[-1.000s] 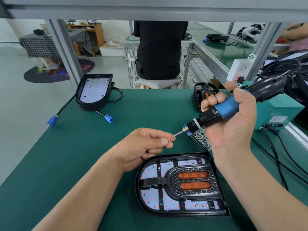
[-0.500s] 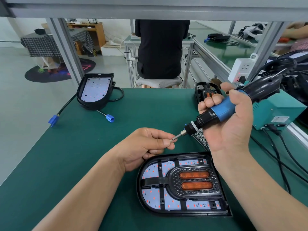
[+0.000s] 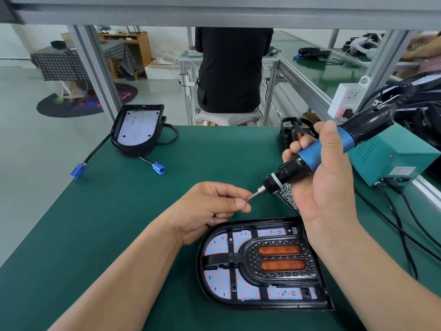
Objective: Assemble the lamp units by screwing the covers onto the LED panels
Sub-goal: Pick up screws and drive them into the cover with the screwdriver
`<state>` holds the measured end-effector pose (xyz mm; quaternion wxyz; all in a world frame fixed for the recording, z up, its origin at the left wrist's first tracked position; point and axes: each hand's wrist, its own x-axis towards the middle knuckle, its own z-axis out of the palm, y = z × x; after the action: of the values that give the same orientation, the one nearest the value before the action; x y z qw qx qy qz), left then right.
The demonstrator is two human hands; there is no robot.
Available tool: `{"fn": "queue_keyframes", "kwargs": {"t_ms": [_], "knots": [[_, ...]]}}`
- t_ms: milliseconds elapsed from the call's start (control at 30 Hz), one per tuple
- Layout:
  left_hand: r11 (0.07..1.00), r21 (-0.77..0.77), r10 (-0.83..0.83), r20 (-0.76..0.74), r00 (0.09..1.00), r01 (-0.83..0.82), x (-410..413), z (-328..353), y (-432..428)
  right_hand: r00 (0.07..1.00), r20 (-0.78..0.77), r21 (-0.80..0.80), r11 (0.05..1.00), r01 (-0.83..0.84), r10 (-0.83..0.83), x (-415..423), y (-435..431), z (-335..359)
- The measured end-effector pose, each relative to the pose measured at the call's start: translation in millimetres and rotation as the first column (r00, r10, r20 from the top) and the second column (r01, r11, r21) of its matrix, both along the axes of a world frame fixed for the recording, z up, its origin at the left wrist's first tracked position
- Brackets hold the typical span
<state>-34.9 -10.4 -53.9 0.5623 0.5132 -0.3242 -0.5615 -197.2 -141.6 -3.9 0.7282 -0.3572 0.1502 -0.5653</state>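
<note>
A lamp unit (image 3: 260,263) lies flat on the green mat in front of me: a black cover with two orange reflectors over a white LED panel with red dots. My right hand (image 3: 327,187) grips a blue and black electric screwdriver (image 3: 310,161), its bit pointing down-left. My left hand (image 3: 214,206) pinches a small screw (image 3: 246,200) between thumb and forefinger, right at the bit's tip, above the lamp's upper left. A pile of loose screws (image 3: 290,197) lies behind my right hand, partly hidden.
A second LED panel (image 3: 138,129) in a black housing, with cable and blue connectors (image 3: 158,168), sits at the far left of the mat. A teal power box (image 3: 391,158) with black cables stands at the right. A person in black sits beyond the table.
The screwdriver has swung down and left, bringing its bit onto the screw in my left fingers. My left hand has stayed in place.
</note>
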Motion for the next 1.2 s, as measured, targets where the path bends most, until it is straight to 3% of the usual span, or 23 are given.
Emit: {"fn": "queue_keyframes", "kwargs": {"t_ms": [367, 533, 633, 733, 900, 1200], "knots": [[0.998, 0.05, -0.039, 0.029, 0.999, 0.038, 2.2, 9.9, 2.4, 0.999, 0.044, 0.11, 0.994, -0.007, 0.002, -3.3, 4.4, 4.1], [0.988, 0.127, -0.108, 0.18, 0.978, 0.086, 12.3, 18.6, 11.1, 0.993, 0.109, 0.101, 0.993, -0.06, 0.049, -9.1, 10.9, 11.3], [0.962, 0.169, -0.258, 0.303, 0.917, 0.215, 15.8, 19.6, 18.1, 0.985, 0.118, 0.03, 0.992, -0.127, 0.122, -13.6, 19.4, 18.9], [0.944, 0.227, -0.317, 0.42, 0.85, 0.24, 12.9, 20.0, 20.6, 0.967, 0.113, -0.033, 0.974, -0.224, 0.227, -16.9, 31.2, 24.3], [0.965, 0.199, -0.251, 0.495, 0.832, 0.173, 10.3, 16.8, 18.1, 0.946, 0.025, -0.126, 0.94, -0.317, 0.323, -17.3, 51.6, 26.6], [0.995, 0.055, -0.103, 0.54, 0.835, 0.087, 17.8, 14.6, 17.4, 0.917, -0.031, -0.155, 0.905, -0.397, 0.397, -14.1, 62.8, 22.4]]}}
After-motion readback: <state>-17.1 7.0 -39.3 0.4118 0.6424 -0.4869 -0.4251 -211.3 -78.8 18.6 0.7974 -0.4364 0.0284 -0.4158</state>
